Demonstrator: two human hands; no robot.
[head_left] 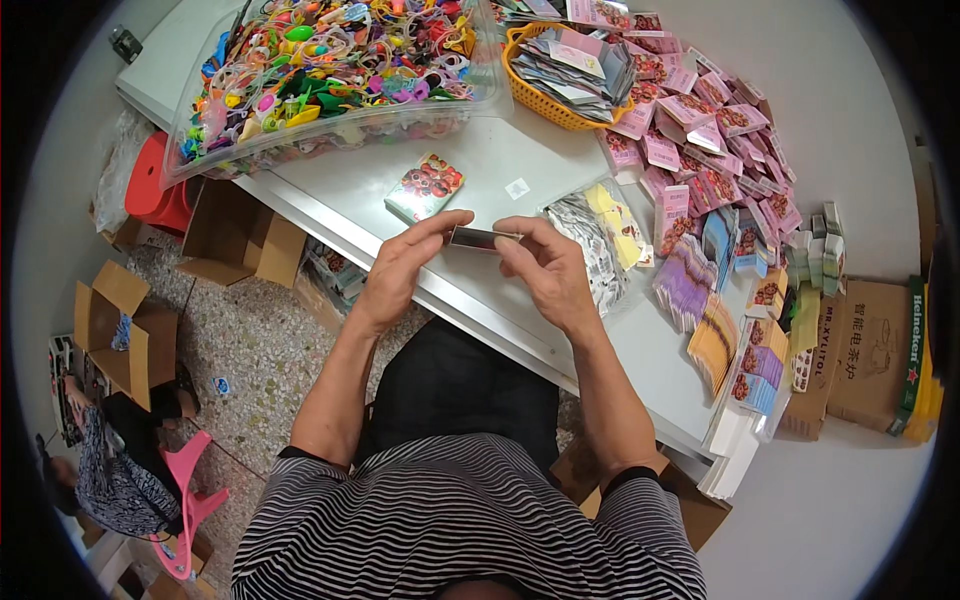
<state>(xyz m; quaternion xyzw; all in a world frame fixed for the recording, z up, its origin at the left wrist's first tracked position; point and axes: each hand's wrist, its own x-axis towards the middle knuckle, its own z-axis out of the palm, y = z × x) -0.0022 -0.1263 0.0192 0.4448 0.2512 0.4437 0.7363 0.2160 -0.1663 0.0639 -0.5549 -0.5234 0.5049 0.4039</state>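
Between my two hands, over the front of the table, is a small flat carton with a dark side or opening toward me. My left hand pinches its left end between thumb and fingers. At the right end, the thumb and bent fingers of my right hand grip it. Just beyond my left hand lies a small green and red printed box. A small white square of paper rests on the tabletop past the carton. To the right of it is a clear bag with black-and-white and yellow pieces.
A large clear bin of colourful trinkets stands at the back left. A yellow basket holds flat cards. Many pink printed cartons pile up at the right, with stacks of folded cartons nearer. Left are open cardboard boxes and a seated person.
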